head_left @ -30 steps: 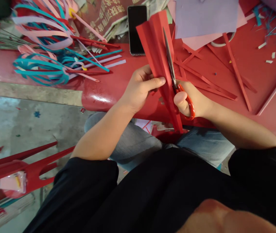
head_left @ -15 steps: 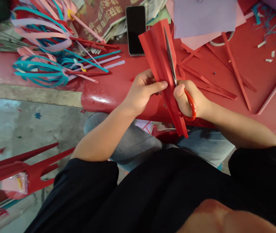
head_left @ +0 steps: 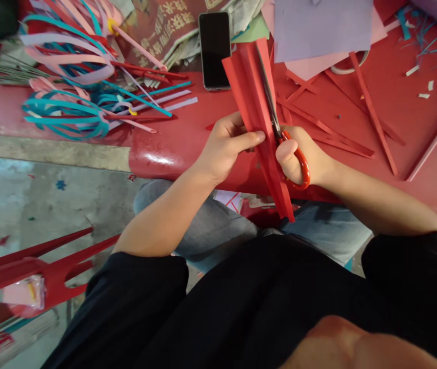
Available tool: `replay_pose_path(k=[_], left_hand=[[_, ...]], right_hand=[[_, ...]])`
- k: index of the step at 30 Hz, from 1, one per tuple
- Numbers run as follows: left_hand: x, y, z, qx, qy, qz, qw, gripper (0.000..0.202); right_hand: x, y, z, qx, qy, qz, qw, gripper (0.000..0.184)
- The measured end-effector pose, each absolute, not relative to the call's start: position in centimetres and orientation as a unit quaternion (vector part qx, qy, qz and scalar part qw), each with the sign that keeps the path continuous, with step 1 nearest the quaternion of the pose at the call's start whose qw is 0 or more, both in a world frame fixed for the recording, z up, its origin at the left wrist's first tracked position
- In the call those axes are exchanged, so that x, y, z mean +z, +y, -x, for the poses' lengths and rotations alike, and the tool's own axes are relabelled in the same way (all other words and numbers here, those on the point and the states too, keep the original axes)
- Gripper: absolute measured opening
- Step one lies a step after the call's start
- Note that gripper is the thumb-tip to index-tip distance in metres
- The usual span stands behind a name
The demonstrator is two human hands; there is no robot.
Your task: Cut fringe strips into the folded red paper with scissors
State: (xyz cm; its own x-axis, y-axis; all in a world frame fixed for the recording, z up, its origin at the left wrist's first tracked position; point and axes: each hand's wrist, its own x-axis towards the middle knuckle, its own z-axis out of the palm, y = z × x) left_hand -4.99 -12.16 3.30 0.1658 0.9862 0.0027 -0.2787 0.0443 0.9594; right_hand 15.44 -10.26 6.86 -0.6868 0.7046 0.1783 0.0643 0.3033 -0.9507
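Observation:
My left hand (head_left: 234,141) pinches a long sheet of red paper (head_left: 247,87) between thumb and fingers. The paper shows lengthwise folds and slants from the table's edge down toward my lap. In my right hand (head_left: 299,156) is a pair of scissors (head_left: 268,92) with red-orange handles, my thumb through one loop. Their blades point away from me and lie along the right side of the paper. A narrow part of the paper shows to the right of the blades.
Loose red strips (head_left: 330,128) lie on the red table (head_left: 172,148) to the right. Beyond the paper are a phone (head_left: 215,51), lilac sheets (head_left: 322,25) and a roll of tape (head_left: 351,65). Paper-strip lanterns (head_left: 68,113) lie at left. A red stool (head_left: 49,277) stands at lower left.
The red paper has shifted slightly down toward me. The scissor blades have swung a little to the left at their tips and look more closed. My left hand keeps its hold.

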Motion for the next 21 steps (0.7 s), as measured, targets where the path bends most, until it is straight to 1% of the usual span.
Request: replay_pose_path(k=[6, 10, 14, 17, 21], left_hand=[[3.1, -12.3, 4.8, 0.494, 0.417, -0.462, 0.607, 0.027], [4.0, -12.7, 4.5, 0.501, 0.418, -0.453, 0.607, 0.016], [4.6, -12.6, 4.3, 0.496, 0.452, -0.439, 0.597, 0.008], [4.6, -12.0, 4.6, 0.498, 0.481, -0.419, 0.587, 0.006], [4.4, -11.2, 5.0, 0.5, 0.519, -0.401, 0.565, 0.011]], right_hand=[[6.5, -10.3, -15.5, 0.521, -0.737, 0.304, 0.306, 0.078], [6.3, -10.3, -15.3, 0.512, -0.711, 0.347, 0.336, 0.074], [6.5, -9.6, -15.2, 0.539, -0.656, 0.394, 0.352, 0.072], [6.7, -8.8, -15.5, 0.569, -0.645, 0.379, 0.343, 0.064], [6.3, -8.4, -15.8, 0.627, -0.642, 0.316, 0.307, 0.048]])
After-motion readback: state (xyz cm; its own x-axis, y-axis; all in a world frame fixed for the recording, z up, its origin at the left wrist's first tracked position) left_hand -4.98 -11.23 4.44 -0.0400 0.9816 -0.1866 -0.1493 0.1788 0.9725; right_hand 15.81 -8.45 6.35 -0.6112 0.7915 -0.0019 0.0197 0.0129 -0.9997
